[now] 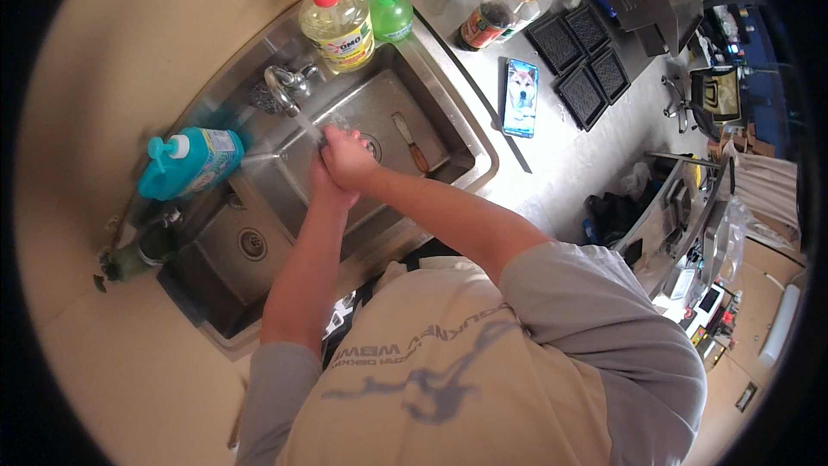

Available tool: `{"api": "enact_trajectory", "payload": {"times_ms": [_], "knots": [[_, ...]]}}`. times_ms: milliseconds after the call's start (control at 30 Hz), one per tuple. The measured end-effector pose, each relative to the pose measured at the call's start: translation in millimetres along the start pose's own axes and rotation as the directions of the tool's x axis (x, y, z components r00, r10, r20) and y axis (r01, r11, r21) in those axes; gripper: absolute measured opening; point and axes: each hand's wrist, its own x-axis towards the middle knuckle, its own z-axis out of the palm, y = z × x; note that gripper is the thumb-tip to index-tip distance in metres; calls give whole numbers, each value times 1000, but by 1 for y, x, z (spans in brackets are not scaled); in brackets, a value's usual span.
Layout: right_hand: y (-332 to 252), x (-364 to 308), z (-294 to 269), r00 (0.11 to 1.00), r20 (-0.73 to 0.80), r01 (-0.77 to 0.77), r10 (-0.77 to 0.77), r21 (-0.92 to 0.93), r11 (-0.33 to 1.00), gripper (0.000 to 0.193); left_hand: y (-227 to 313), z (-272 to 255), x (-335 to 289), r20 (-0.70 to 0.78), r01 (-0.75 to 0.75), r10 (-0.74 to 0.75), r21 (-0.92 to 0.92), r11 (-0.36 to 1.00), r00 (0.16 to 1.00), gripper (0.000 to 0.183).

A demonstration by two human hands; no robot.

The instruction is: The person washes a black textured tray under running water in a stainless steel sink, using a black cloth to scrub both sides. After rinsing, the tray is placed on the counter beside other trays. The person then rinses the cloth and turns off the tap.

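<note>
Head view: where does the chrome faucet [276, 82] lie from the grip?
Beyond and left, its spout [290, 105] slanting toward the hands; the right hand [349, 160], on top, looks nearer.
Grip state?
Clasped against the left hand [323, 179]; whether anything's inside, I can't tell.

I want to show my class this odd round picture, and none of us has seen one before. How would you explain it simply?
There is no machine here, only a person's two bare hands, clasped together. The one picture comes from a wide fisheye camera worn on the head, looking down, so straight edges bend.

The hands are over a metal sink, by the tap, where water seems to run. A wooden-handled tool lies in the basin. On the counter to the right lies a lit phone. Whether anything is held between the palms is hidden.
</note>
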Motion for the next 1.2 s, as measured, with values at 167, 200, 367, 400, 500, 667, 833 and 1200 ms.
{"api": "enact_trajectory", "payload": {"times_ms": [167, 200, 367, 400, 500, 667, 833, 1200], "knots": [[10, 8, -12, 997, -22, 78, -76, 83, 993, 29, -3, -12, 0, -83, 46, -27, 239, 970, 996, 57], [11, 11, -14, 996, -41, 78, -76, 46, 996, 28, -5, -17, -1, -103, -35, 78, 371, 928, 992, 54], [5, 7, -39, 988, -60, 141, -142, -22, 990, 24, -12, -35, -7, 101, -251, 243, 628, 737, 965, 37], [1, 5, -44, 989, -45, 137, -139, -48, 989, 24, -12, -35, -5, 98, -260, 267, 681, 685, 959, 34], [-7, 1, -54, 991, -32, 127, -130, -72, 989, 25, -5, -31, 6, 143, -343, 393, 791, 507, 909, 26], [9, 11, -70, 973, -99, 216, -211, 51, 975, 22, 18, -28, 12, 115, -220, 416, 952, 213, 902, 22], [36, 18, -76, 991, -12, 132, -133, 261, 956, 28, 29, -4, 8, 223, -336, 490, 929, 155, 843, 24], [24, 16, -83, 910, 404, -87, -89, 398, 913, 38, 49, 2, 13, 204, -234, 456, 972, 10, 866, 29]]}}
